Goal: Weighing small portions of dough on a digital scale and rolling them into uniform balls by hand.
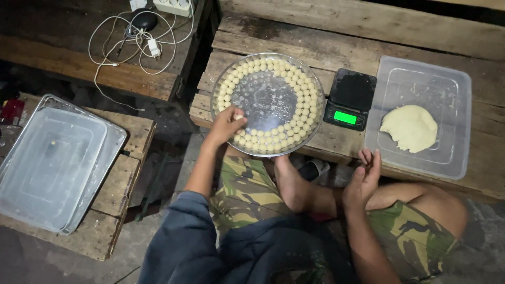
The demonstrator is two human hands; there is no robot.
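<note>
Left hand: the left hand (pixel 226 124) reaches over the near-left rim of the round glass tray (pixel 268 102), its grip pinched closed on one small dough ball (pixel 239 118) at the fingertips.
Dough ball and grip: the ball sits at the tip of the grip, between thumb and fingers, just above the tray's left edge and beside the balls already lying there.
Orientation: the ball is round, so no long axis or pointing direction can be read from it.
Rows of dough balls: the other dough balls (pixel 302 100) lie in a ring of rows around the tray's edge, with the centre bare.
Right hand: the right hand (pixel 363 179) is raised above the knee, palm turned inward, fingers loosely spread and holding nothing.
Tray position: it rests on the wooden worktop (pixel 326 37), overhanging its near edge.
Scale: a small black digital scale (pixel 350 99) with a green lit display stands just to the right of the tray.
Dough lump: a flattened lump of pale dough (pixel 409 128) lies in a clear plastic container (pixel 452 84) to the right of the scale.
Left side: a clear lid on a metal baking pan (pixel 113 139) sits well apart on a lower bench.
</note>
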